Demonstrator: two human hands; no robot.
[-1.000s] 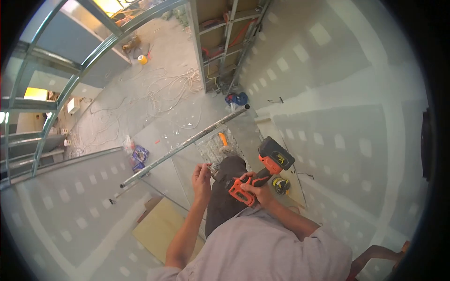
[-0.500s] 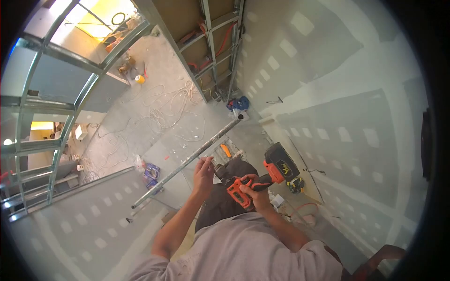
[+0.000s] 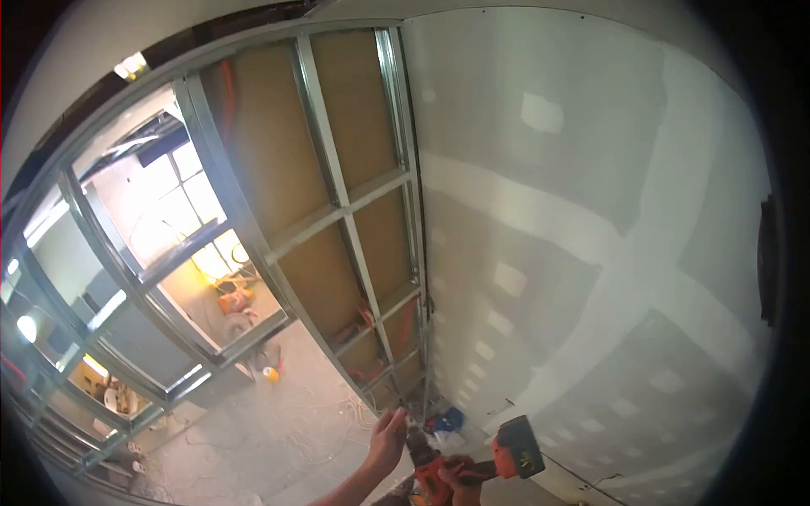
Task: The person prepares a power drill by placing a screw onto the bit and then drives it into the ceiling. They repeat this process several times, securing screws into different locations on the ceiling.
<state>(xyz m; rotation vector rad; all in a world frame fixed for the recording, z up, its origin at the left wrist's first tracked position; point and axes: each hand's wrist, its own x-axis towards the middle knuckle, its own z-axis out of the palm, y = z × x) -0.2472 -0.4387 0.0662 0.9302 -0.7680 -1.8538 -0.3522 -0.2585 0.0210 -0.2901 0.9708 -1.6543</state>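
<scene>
My right hand (image 3: 460, 472) is wrapped round the grip of an orange-and-black cordless drill (image 3: 432, 482) at the bottom of the view. Its large black battery (image 3: 521, 445) sticks out to the right, and its dark chuck points up and away from me. Just left of the chuck is my left hand (image 3: 388, 440), raised with its fingers pinched together near the drill's tip. Whatever lies between those fingers is too small to make out.
Ahead stands a metal stud frame (image 3: 342, 211) backed with brown board. A patched plasterboard wall (image 3: 540, 253) rises on the right. Loose cables lie on the concrete floor (image 3: 253, 438). Blue-and-clear bags (image 3: 447, 422) sit by the wall corner. Open framing (image 3: 110, 312) stands left.
My view has tilted up from the floor to the walls and frame. Both hands and the drill now sit lower in the picture. The long metal bar has left the view.
</scene>
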